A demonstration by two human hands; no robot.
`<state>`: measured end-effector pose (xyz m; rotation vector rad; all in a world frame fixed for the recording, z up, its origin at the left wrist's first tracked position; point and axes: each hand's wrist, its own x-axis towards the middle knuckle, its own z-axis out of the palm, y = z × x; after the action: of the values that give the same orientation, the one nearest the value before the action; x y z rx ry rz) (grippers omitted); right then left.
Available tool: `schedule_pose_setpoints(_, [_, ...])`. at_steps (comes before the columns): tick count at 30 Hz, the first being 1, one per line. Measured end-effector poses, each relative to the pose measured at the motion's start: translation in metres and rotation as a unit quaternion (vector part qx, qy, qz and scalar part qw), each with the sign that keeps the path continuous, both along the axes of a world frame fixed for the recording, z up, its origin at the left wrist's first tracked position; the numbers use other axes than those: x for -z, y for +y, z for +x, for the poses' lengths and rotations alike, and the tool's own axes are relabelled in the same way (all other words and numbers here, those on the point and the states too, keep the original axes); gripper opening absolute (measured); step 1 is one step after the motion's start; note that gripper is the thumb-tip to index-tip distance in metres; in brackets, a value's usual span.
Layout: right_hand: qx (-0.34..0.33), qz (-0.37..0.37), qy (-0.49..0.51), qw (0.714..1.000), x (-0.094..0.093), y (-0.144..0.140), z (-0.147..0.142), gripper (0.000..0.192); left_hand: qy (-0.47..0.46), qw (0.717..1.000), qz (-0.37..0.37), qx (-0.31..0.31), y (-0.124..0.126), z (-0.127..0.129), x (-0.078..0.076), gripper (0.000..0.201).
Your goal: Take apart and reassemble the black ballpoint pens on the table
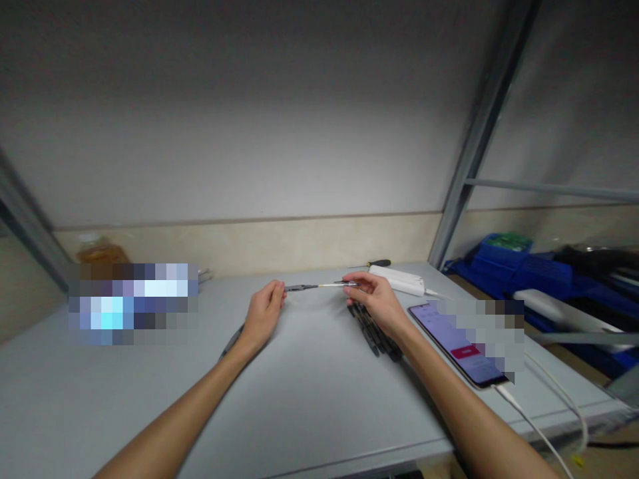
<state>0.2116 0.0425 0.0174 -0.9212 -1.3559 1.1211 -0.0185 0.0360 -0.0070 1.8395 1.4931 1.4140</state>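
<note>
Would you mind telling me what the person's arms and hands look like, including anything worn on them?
Both forearms are bare to the bottom of the frame, with no sleeves in view. The left hand and right hand wear no gloves, and no watch, ring or bracelet is visible. No markings can be made out.

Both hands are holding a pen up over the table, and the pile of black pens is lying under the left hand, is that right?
Not quite. The head view shows the pile of pens under the right hand, not the left hand. Both hands do hold a pen over the table.
</note>
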Motion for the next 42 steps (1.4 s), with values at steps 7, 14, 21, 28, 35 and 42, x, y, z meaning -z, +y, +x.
schedule_pose_setpoints(7, [0.041,0.005,0.021,0.999,-0.0032,0.0017,0.0018,0.028,-0.01,1.0,0.006,-0.018,-0.0006,-0.0025,-0.0031,0.038])
schedule_pose_setpoints(14, [0.067,-0.004,0.003,0.998,-0.0048,0.001,0.001,0.028,0.012,0.998,0.01,-0.056,0.0051,-0.0073,0.0038,0.037])
schedule_pose_setpoints(21, [0.053,0.012,-0.02,0.998,-0.0036,0.0003,0.001,0.027,0.035,0.997,0.01,-0.061,0.0049,-0.0056,0.0029,0.039])
schedule_pose_setpoints(28, [0.049,0.02,-0.021,0.998,-0.0034,0.0002,0.0011,0.025,0.016,0.998,0.009,-0.054,0.0055,-0.0052,0.0047,0.039])
schedule_pose_setpoints(35, [0.069,0.015,-0.005,0.998,-0.0025,0.003,0.0026,0.024,0.015,0.998,0.009,-0.062,0.0074,-0.0085,0.0067,0.037])
schedule_pose_setpoints(42, [0.066,0.013,-0.009,0.998,-0.0031,0.0021,0.0021,0.023,0.022,0.998,0.011,-0.062,0.0052,-0.0067,0.0048,0.038])
